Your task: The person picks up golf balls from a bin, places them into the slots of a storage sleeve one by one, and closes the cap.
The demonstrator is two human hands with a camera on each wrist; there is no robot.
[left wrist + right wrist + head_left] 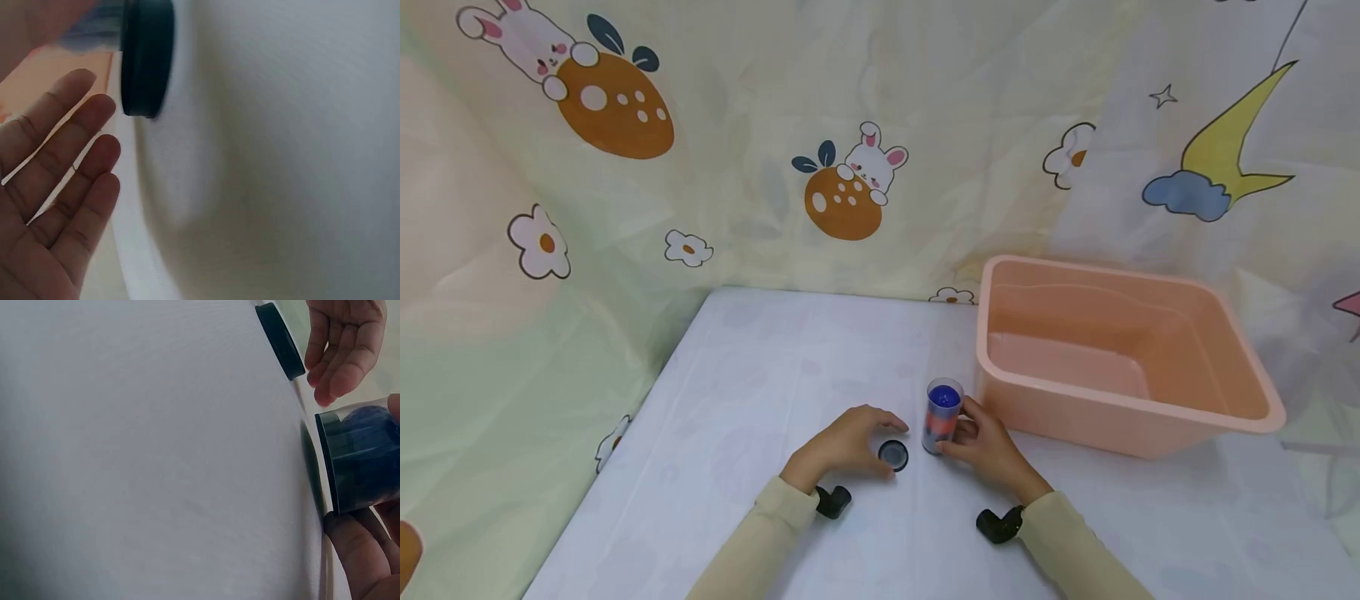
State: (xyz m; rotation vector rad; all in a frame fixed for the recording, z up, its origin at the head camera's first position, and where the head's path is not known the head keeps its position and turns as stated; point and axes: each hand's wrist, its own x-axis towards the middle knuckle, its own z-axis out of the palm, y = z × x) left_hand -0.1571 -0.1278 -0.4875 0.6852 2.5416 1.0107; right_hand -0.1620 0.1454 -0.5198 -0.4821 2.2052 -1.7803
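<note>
A round black lid (893, 455) lies flat on the white-covered table. Around its left side curves my left hand (847, 443), with the thumb beside the lid's near edge; the left wrist view shows the fingers (69, 162) spread loosely, holding nothing. My right hand (991, 450) grips a clear cylindrical container (942, 423) from its right side. It stands upright with its mouth uncovered, showing blue at the top and red lower down. In the right wrist view, rounded dark blue contents (370, 447) show through its wall, close above the table.
A large pink plastic tub (1105, 400) stands on the table's right side, just behind and right of the right hand. Behind the table hangs a printed curtain (737, 108) with rabbits and flowers. The white tablecloth (760, 358) stretches to the left edge.
</note>
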